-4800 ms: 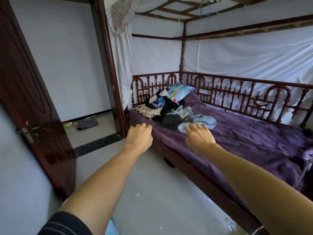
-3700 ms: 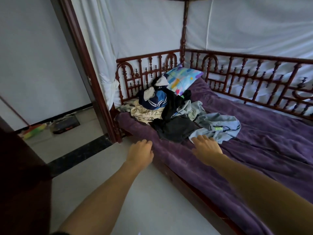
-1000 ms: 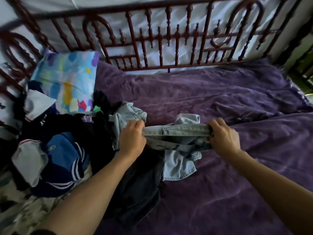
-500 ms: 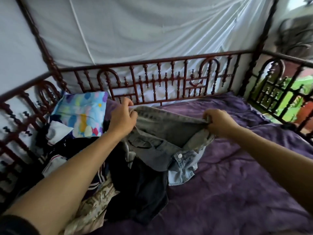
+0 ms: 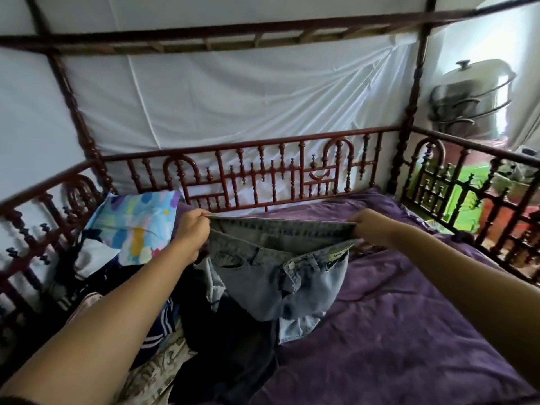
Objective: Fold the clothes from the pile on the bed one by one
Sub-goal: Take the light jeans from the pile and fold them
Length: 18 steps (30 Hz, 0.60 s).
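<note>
A pair of light blue jeans (image 5: 271, 276) hangs above the bed, stretched by its waistband between both hands. My left hand (image 5: 190, 232) pinches the waistband's left end and my right hand (image 5: 365, 226) pinches its right end. The legs droop onto the pile of clothes (image 5: 222, 340) at the left of the bed, where a black garment, a navy striped one and a pale patterned one lie mixed. The purple bedspread (image 5: 394, 331) covers the mattress.
A colourful pillow (image 5: 134, 226) leans at the left end. Red-brown wooden railings (image 5: 263, 176) close the far side and both ends, with white netting behind. A dark railing (image 5: 467, 200) stands at the right. The bedspread lies bare to the right of the pile.
Both hands took the jeans by the waistband from the pile, lifted them and pulled the waistband wider and taut. My view rose from the mattress towards the far railing.
</note>
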Tool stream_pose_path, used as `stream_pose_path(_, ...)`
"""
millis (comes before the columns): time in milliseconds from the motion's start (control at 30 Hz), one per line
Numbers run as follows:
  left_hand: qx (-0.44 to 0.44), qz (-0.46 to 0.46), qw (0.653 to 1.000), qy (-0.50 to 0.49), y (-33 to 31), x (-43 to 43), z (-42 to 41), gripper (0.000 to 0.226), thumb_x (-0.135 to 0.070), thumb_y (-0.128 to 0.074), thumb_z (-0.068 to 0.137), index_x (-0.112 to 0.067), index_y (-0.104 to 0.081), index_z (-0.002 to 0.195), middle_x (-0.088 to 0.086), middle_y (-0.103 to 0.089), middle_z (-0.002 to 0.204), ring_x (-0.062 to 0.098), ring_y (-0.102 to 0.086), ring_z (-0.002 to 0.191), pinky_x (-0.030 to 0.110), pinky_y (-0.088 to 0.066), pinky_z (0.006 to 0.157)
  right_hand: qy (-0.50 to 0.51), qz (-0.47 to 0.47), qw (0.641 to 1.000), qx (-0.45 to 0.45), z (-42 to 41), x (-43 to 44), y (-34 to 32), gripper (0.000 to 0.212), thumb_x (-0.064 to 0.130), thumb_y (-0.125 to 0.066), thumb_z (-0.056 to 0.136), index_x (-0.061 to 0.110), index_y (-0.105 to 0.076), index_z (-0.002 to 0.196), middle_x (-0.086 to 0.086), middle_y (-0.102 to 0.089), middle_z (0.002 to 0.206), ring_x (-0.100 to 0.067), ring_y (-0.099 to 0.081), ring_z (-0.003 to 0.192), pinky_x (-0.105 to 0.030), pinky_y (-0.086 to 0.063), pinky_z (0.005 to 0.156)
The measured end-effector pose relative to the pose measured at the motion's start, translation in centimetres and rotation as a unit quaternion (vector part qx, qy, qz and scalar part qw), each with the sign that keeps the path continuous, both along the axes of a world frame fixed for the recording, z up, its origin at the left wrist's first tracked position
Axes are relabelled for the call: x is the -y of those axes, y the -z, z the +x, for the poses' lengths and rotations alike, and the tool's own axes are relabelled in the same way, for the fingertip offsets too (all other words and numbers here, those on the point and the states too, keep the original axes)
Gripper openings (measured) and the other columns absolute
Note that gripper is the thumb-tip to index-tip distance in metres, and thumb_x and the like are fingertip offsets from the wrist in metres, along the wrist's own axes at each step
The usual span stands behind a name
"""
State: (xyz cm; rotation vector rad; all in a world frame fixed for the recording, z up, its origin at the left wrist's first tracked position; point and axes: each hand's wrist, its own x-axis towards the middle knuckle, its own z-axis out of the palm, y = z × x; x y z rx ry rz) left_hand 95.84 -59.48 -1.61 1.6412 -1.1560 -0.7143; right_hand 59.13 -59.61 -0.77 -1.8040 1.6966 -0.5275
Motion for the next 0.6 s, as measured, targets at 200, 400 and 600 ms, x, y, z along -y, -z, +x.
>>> stream_pose_path(200,0.306,-0.198,0.93,0.052,-5.9,-1.6,0.2,0.027,-0.036,-0.041,0.087,-0.012,-0.052,0.083,0.015,-0.059,0.073,0.034,-0.057,0.073,0.036,-0.038,0.062,-0.028,-0.264,0.964,0.02,-2.5,-3.2,-2.3,0.028,0.029,-0.046,0.085,0.018,-0.058,0.062,0.01,-0.051,0.048,-0.003,-0.045,0.044,-0.017,-0.031,0.041)
stream_pose_path(400,0.557,-0.292,0.777,-0.018,-10.8,-0.3,1.7,0.022,-0.027,-0.051,0.096,-0.006,-0.052,0.091,0.03,-0.062,0.076,0.048,-0.06,0.068,0.043,-0.042,0.055,-0.148,-0.435,0.888,-0.033,-1.0,-5.1,-4.2,0.035,0.048,-0.042,0.093,0.023,-0.044,0.069,0.005,-0.047,0.056,-0.018,-0.045,0.049,-0.033,-0.037,0.047)
stream_pose_path(600,0.616,-0.253,0.746,-0.008,-7.6,5.5,0.2,0.011,-0.015,-0.051,0.095,-0.006,-0.054,0.091,0.025,-0.064,0.081,0.046,-0.062,0.064,0.042,-0.043,0.053,-0.161,-0.314,0.921,-0.165,-1.3,-2.5,0.3,0.06,0.069,-0.026,0.089,0.018,-0.053,0.074,0.0,-0.059,0.067,-0.026,-0.056,0.062,-0.039,-0.045,0.056)
